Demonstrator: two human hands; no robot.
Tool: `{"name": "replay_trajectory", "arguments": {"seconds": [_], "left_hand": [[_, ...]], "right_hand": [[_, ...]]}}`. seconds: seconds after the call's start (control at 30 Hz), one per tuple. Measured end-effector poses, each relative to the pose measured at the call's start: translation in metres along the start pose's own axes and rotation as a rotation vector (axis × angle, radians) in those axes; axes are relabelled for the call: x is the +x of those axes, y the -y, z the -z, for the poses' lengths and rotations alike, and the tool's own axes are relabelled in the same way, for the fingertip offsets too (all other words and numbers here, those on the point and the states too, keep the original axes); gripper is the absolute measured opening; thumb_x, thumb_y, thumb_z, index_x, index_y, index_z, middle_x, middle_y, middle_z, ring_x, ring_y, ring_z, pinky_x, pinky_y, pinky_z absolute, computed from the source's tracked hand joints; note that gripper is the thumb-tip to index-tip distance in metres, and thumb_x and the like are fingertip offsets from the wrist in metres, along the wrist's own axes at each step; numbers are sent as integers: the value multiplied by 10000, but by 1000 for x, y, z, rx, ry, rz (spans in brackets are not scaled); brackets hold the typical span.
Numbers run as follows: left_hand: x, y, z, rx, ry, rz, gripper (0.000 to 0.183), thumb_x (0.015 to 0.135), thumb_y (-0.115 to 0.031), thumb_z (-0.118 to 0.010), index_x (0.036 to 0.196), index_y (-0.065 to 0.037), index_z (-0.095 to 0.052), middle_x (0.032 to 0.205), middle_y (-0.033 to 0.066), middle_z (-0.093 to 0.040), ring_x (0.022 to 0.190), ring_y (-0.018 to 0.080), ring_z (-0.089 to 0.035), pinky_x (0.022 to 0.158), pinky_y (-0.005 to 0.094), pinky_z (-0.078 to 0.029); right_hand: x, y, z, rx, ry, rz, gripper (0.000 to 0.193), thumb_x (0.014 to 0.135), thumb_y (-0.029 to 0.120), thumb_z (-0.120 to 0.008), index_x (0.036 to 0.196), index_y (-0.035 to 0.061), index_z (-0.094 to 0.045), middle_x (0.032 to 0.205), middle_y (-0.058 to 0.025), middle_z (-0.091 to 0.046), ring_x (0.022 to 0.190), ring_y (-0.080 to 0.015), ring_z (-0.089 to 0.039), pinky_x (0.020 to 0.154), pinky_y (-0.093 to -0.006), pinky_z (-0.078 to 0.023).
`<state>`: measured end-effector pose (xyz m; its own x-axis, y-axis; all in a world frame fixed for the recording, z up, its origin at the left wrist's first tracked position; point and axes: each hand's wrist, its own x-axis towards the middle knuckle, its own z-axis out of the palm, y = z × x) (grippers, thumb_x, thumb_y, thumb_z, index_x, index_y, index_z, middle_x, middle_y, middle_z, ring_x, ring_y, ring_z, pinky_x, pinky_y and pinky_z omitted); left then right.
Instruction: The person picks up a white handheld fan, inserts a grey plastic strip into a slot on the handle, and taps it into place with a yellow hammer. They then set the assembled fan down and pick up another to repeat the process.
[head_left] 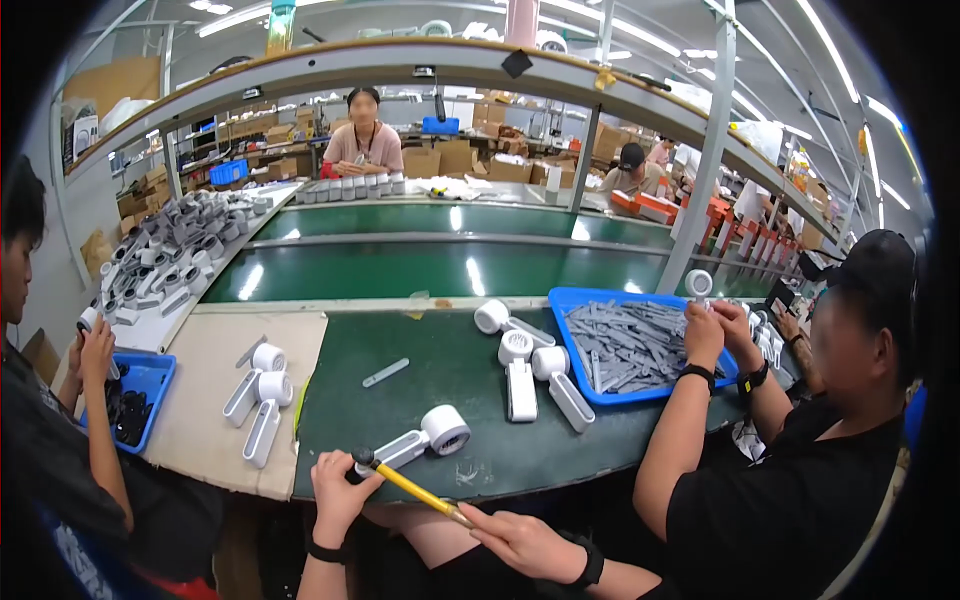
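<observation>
A white handheld fan (443,430) lies on the green bench in front of me, its round head to the right and its grey-faced handle pointing toward my left hand (340,488). That hand is closed at the near end of the handle, partly behind the dark head of a hammer. My right hand (525,543) grips the lower end of this yellow-handled hammer (415,490), which slants up to the left. Its dark head is at the end of the fan's handle; whether they touch I cannot tell. A loose grey strip (386,372) lies farther up the bench.
Several white fans (520,375) stand near a blue tray (562,345) of grey strips. More fans (265,420) lie on cardboard (215,465) at left. Co-workers sit on both sides, one holding a fan (698,285). Beyond run green conveyor belts (350,283) and a shelf post (700,180).
</observation>
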<state>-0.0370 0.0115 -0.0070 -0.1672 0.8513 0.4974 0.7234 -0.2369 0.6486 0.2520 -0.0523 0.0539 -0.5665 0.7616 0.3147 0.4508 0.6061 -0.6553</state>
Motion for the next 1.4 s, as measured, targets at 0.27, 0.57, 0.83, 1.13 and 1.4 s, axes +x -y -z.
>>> {"name": "replay_trajectory", "arguments": {"seconds": [0.27, 0.57, 0.83, 1.13, 1.4], "left_hand": [[-18, 14, -1, 83, -85, -97, 328, 515, -256, -859, 683, -91, -631, 720, 72, -552, 777, 302, -548, 686, 433, -417], [-10, -2, 0, 19, -26, 22, 314, 593, -258, -859, 838, -114, -724, 805, 30, -577, 888, 267, -547, 816, 413, -399], [-9, 8, 1, 46, 2, 27, 288, 588, -197, -854, 778, -107, -658, 814, 32, -561, 885, 271, -541, 800, 405, -399], [-11, -12, 6, -1, 27, 47, 285, 632, -206, -836, 852, -90, -697, 836, 30, -584, 903, 259, -543, 840, 394, -391], [-10, -16, 6, 11, 23, 47, 293, 665, -198, -816, 916, -95, -704, 865, 32, -603, 924, 256, -544, 844, 391, -386]], "right_hand": [[-19, 10, -12, 132, -41, 0, 448, 977, 173, -551, 1411, 76, -497, 807, -220, -580, 727, -366, -588, 668, -413, -471], [-15, 0, -1, 58, -87, -71, 426, 984, 177, -537, 1387, 45, -500, 897, -237, -622, 808, -399, -620, 699, -440, -487], [-12, 10, -4, 17, -39, 2, 448, 964, 150, -571, 1403, 87, -507, 758, -191, -530, 677, -362, -570, 609, -425, -444], [-28, 32, 28, 485, -653, -122, 500, 988, 190, -551, 1448, 34, -433, 747, -74, -556, 535, -178, -537, 484, -297, -462], [-4, 21, 107, 776, -1115, -44, 547, 1034, 155, -424, 1548, 87, -248, 845, -94, -577, 536, -100, -515, 444, -216, -408]]}}
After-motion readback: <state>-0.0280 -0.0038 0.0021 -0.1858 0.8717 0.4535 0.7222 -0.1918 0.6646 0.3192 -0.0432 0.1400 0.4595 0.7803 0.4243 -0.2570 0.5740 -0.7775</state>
